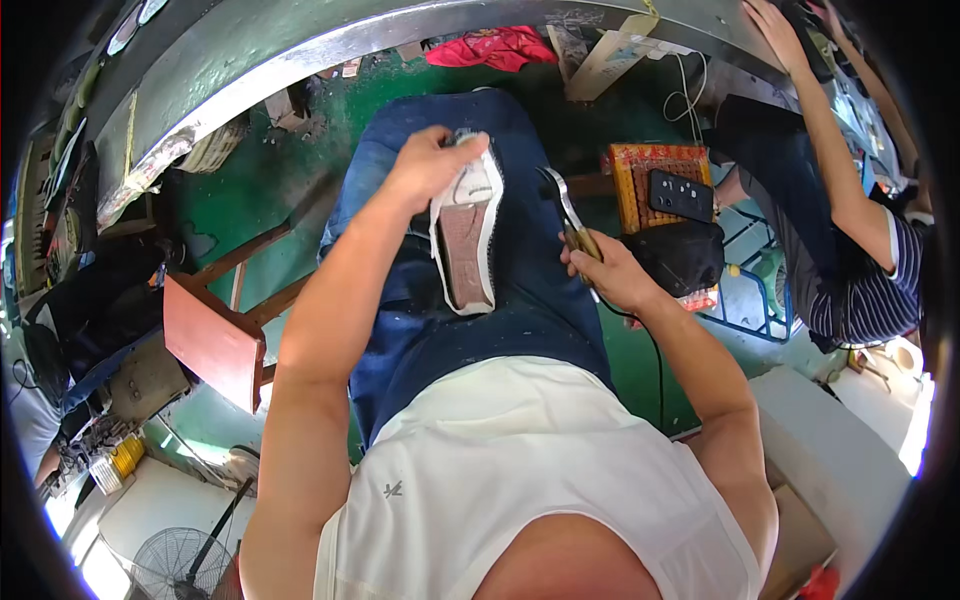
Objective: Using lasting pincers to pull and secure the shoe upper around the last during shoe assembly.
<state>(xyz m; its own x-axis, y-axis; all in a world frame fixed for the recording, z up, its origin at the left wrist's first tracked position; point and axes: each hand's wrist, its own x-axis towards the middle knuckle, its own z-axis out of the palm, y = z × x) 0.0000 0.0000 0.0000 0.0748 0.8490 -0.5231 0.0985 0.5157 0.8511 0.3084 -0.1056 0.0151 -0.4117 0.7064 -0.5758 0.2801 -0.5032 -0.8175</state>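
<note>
A shoe upper (468, 245) lies bottom side up across my lap, its pale edge folded round a brownish insole board. My left hand (432, 172) is closed round its far end, with the thumb over the top. To the right of the shoe, my right hand (608, 270) grips lasting pincers (568, 212) by their brass-coloured handles. Their curved metal head points away from me, apart from the shoe. What is inside the upper is mostly hidden.
On my right, a phone (681, 195) lies on a red and orange woven seat (632, 185) beside a black bag (680, 255). Another person (850, 230) sits beyond. A workbench edge (330, 52) crosses ahead. A wooden stool (212, 340) and a fan (180, 562) stand left.
</note>
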